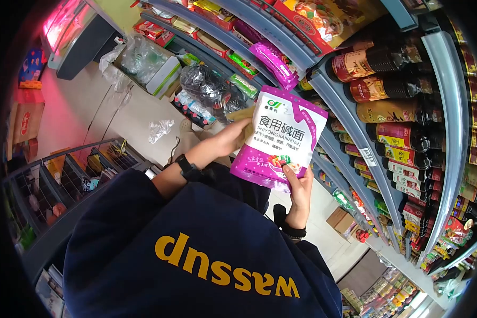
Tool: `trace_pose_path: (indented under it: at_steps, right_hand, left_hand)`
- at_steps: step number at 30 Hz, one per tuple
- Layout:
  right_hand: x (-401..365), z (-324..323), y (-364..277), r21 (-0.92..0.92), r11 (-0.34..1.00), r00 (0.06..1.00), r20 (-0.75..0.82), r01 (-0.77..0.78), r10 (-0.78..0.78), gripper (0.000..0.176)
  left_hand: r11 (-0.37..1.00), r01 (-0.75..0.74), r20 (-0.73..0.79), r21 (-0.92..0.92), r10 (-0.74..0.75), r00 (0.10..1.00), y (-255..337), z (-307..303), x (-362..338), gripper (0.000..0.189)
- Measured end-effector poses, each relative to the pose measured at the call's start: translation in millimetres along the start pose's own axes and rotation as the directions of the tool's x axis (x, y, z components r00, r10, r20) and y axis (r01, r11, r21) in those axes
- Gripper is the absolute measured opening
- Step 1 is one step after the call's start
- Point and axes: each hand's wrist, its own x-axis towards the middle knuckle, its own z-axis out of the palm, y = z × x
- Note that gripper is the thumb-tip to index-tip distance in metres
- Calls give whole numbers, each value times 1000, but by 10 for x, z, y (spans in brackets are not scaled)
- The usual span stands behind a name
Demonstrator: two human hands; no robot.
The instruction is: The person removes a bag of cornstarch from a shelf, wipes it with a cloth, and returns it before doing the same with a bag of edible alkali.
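A white and purple packet with green and black print is tilted in front of me. At its lower right corner, my right hand grips it, thumb on the front face. On its left side, my left hand reaches in with the fingers closed and partly hidden behind the packet. A tan item shows beside those fingers; I cannot make out what it is. A black watch sits on the left wrist and a black band on the right one.
Curved shelves with dark bottles and jars fill the right. Purple packets lie on the upper shelf. An open box with plastic bags, wrapped bottles and a crumpled wrapper are on the floor. Wire baskets stand left.
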Motion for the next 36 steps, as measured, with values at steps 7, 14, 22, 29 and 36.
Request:
trace_pose_path:
  at_steps: [7, 14, 22, 29, 36]
  right_hand:
    - [76, 67, -61, -65, 997, 999, 32, 44, -42, 35]
    - [12, 94, -93, 473, 875, 981, -95, -105, 170, 53]
    - [-141, -156, 397, 377, 860, 915, -75, -343, 397, 48]
    - [78, 37, 451, 460, 858, 958, -51, -228, 282, 47]
    - [278, 135, 361, 543, 835, 985, -82, -84, 152, 45]
  left_hand:
    - [902, 168, 258, -397, -66, 964, 401, 386, -448, 56]
    - [972, -174, 174, 158, 146, 974, 371, 540, -577, 44]
    - [984, -129, 259, 123, 93, 961, 355, 601, -660, 47]
    - [997, -70, 200, 31, 63, 978, 326, 584, -627, 47]
    - [998, -51, 236, -42, 59, 970, 338, 585, -584, 47]
